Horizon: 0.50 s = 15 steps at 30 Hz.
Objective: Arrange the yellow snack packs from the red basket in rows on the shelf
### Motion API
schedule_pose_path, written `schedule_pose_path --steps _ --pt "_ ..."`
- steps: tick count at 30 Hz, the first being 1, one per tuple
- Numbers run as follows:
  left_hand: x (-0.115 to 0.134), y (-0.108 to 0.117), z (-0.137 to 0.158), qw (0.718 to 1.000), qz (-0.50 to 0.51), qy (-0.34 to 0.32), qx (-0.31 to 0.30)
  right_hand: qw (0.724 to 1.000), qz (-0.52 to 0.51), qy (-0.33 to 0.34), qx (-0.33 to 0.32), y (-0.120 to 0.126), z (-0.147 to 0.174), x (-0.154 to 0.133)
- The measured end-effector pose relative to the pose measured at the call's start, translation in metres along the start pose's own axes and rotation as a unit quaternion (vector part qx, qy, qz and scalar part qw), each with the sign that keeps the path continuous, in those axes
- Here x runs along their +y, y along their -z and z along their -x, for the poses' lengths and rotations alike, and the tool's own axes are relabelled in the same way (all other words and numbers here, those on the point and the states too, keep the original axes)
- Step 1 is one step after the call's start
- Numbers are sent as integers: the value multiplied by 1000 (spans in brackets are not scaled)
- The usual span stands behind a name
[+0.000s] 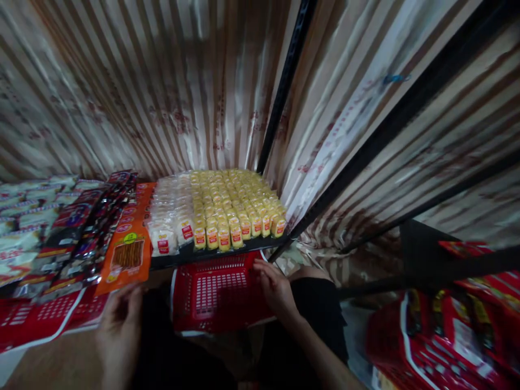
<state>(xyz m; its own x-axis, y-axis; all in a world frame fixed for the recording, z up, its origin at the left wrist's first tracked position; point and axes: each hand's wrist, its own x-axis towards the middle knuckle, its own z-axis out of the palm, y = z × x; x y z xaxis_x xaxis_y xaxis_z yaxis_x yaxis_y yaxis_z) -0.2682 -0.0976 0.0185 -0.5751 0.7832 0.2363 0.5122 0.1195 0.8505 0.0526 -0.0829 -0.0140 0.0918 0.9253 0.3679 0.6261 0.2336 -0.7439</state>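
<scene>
Brushing the orange packet (128, 252) at lower left could drag it off the shelf (170, 262), left hand (122, 319) half-curled, seemingly empty, just beside it; right hand (277, 288), grip unclear, could tip lower-centre red basket (189, 295).

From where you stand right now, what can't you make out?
All in the head view:
Left hand: blurred; whether it touches the orange packet is unclear.
Yellow packets: small label print too small to read.
Middle red basket: right side partly hidden by the right hand.
White packets: cut off by the left edge.
</scene>
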Motion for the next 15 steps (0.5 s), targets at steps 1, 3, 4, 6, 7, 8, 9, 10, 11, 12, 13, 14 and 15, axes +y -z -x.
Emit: schedule_pose_path --steps 1,3,4,6,7,8,9,10,11,12,13,14,15 --pt "15 -15 3 999 21 -18 -43 1000 9 2 8 1 -8 1" --pt "39 -47 15 989 46 -92 -110 999 29 6 20 1 -22 2" --pt "48 -64 23 981 42 -135 -136 999 40 6 25 1 -29 2" --pt "60 -93 41 959 30 -209 -188 998 62 3 30 1 -39 3" --pt "65 -104 49 946 29 -234 -224 997 71 -1 28 0 -44 4" --pt "69 -114 56 936 30 -251 -244 997 78 -3 22 0 -47 6" --pt "72 -122 61 929 28 -263 -258 996 83 -4 17 -1 -50 9" --pt "75 -128 65 924 23 -270 -269 996 87 -2 13 -2 -52 12" --pt "77 -133 67 921 17 -274 -275 996 91 1 12 -2 -53 15" --pt "79 -137 69 919 11 -277 -279 995 95 6 13 -3 -54 18" --pt "80 -140 70 918 4 -277 -282 995 99 9 17 -4 -55 22" --pt "81 -143 71 917 -1 -278 -286 994 103 11 21 -6 -56 25" --pt "81 -145 72 915 -5 -279 -290 994 107 14 26 -7 -57 28"
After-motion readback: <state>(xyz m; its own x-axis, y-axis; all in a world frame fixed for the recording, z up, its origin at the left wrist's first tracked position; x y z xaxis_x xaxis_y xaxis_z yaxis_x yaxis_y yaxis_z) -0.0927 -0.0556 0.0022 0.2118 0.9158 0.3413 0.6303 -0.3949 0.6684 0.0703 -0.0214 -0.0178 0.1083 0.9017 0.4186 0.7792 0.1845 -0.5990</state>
